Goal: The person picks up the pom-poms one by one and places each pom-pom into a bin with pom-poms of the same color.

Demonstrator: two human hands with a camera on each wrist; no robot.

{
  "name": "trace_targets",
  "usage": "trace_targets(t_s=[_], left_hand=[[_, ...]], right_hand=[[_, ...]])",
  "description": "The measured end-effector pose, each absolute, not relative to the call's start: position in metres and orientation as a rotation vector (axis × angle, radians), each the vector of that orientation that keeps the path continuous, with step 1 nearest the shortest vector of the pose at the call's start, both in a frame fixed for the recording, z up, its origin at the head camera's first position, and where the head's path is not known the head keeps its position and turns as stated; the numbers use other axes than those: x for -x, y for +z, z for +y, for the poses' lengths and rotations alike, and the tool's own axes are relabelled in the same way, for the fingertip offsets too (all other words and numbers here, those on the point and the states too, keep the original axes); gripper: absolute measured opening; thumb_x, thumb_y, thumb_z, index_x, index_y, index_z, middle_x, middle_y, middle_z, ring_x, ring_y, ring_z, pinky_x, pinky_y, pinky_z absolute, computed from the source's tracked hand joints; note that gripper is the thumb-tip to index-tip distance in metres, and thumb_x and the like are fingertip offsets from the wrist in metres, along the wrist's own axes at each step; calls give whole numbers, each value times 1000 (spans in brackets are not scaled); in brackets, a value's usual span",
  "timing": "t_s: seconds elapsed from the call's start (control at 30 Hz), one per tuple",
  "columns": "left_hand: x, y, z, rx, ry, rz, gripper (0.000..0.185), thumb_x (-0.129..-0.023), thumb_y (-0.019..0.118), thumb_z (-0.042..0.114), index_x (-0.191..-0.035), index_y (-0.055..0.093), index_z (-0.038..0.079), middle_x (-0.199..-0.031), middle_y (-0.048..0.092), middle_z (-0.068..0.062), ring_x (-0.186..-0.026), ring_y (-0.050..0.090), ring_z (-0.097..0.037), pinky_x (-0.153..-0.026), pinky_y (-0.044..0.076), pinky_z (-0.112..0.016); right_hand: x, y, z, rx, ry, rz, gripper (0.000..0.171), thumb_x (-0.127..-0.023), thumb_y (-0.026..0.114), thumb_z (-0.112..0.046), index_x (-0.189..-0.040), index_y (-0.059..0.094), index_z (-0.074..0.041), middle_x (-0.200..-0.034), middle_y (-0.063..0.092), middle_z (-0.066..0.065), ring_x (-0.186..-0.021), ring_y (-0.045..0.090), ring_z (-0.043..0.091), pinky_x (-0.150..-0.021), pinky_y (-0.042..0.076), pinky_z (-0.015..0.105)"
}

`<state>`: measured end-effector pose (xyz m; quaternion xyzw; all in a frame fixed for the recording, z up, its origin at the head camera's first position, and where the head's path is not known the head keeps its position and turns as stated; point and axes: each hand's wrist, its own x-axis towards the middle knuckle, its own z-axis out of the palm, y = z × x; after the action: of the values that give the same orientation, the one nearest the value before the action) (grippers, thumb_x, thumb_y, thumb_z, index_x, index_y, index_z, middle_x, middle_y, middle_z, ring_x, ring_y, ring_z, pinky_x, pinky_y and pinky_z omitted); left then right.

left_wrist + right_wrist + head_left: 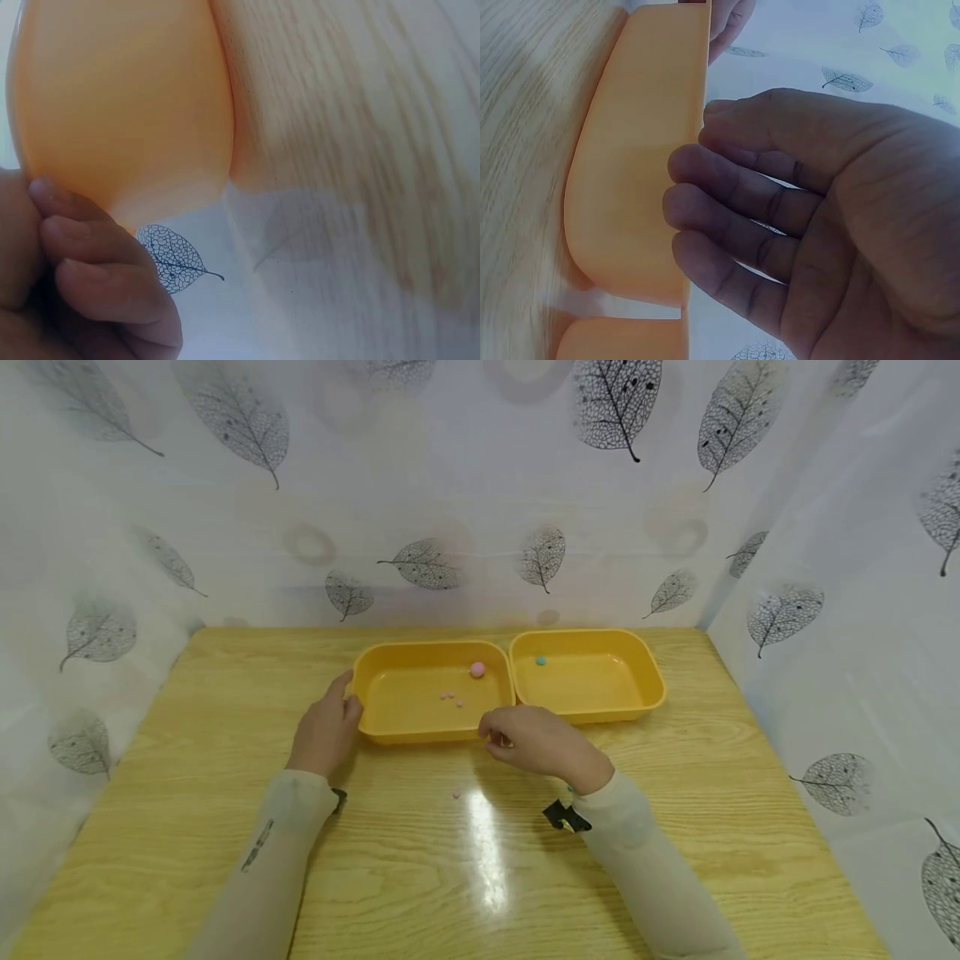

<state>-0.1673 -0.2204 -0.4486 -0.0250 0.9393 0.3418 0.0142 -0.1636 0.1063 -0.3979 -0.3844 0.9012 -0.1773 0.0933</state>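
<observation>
My left hand grips the left end of a yellow tray, its fingertips along the rim in the left wrist view. Inside that tray lie a larger pink ball and three small pink beads. My right hand is at the tray's front right corner with bent fingers. In the right wrist view the thumb tip overlaps the rim and the other fingertips overlap the outer wall. I cannot tell whether the thumb and index finger, partly hidden, pinch anything.
A second yellow tray stands close against the first on the right, with a teal bead in it. On the wooden table lie a pink bead and a teal bit beside my right wrist. A leaf-patterned curtain encloses the table.
</observation>
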Motion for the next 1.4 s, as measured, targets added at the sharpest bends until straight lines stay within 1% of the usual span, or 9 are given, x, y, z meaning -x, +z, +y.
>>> trace_targets(t_s=[0.17, 0.6, 0.7, 0.83, 0.97, 1.13, 1.23, 1.33, 1.4], left_hand=[[167, -449, -220, 68, 1062, 2924, 56, -111, 31, 25, -163, 25, 5, -116, 65, -24, -79, 54, -29, -82, 46, -47], [167, -446, -219, 63, 1055, 2927, 56, -111, 32, 24, -163, 25, 4, -128, 63, -26, -87, 56, -31, -87, 48, -52], [168, -445, -219, 70, 1056, 2925, 56, -111, 31, 25, -163, 25, 5, -132, 61, -26, -89, 56, -32, -90, 48, -53], [168, -446, -220, 76, 1059, 2928, 56, -111, 31, 26, -163, 26, 6, -128, 63, -25, -86, 56, -31, -87, 48, -50], [169, -447, -220, 77, 1059, 2931, 56, -111, 32, 25, -163, 26, 6, -122, 65, -24, -81, 55, -30, -83, 47, -48], [169, -447, -220, 81, 1062, 2924, 56, -111, 31, 26, -163, 26, 6, -127, 63, -24, -86, 55, -31, -88, 48, -50], [169, -448, -219, 80, 1061, 2921, 57, -111, 31, 26, -163, 26, 6, -124, 64, -24, -84, 55, -31, -87, 48, -50], [168, -447, -220, 75, 1057, 2923, 56, -111, 31, 25, -163, 26, 5, -122, 64, -25, -83, 55, -31, -85, 48, -50], [168, -447, -220, 75, 1057, 2918, 57, -111, 31, 25, -163, 25, 5, -120, 65, -25, -82, 55, -31, -84, 48, -50]], right_hand=[[164, -401, 105, 1143, -520, 2666, 9, -100, 68, -13, -107, 72, -10, -86, 58, -8, -73, 50, 9, -69, 44, 28], [157, -409, 92, 1171, -463, 2639, 5, -99, 70, -15, -97, 67, -16, -83, 56, -6, -74, 49, 9, -68, 41, 28], [156, -411, 88, 1222, -460, 2636, 7, -99, 67, -9, -99, 70, -14, -91, 65, -5, -82, 59, 10, -75, 50, 28], [154, -415, 82, 1284, -438, 2617, 19, -97, 64, -1, -108, 75, -11, -108, 74, 1, -101, 69, 16, -89, 56, 33], [153, -419, 78, 1339, -376, 2605, 19, -95, 67, 1, -107, 76, -10, -107, 75, 2, -97, 70, 17, -85, 57, 31], [149, -423, 75, 1362, -370, 2575, 15, -95, 68, 1, -102, 73, -11, -98, 71, -1, -89, 65, 12, -80, 54, 26], [147, -426, 74, 1366, -401, 2523, 10, -98, 67, -3, -96, 70, -12, -85, 59, -6, -78, 54, 8, -71, 45, 23], [145, -429, 72, 1353, -384, 2501, 12, -100, 64, -5, -91, 65, -13, -79, 44, -6, -73, 43, 9, -67, 35, 24], [143, -431, 71, 1358, -356, 2509, 13, -99, 65, -5, -91, 64, -15, -80, 45, -8, -74, 43, 9, -68, 36, 23]])
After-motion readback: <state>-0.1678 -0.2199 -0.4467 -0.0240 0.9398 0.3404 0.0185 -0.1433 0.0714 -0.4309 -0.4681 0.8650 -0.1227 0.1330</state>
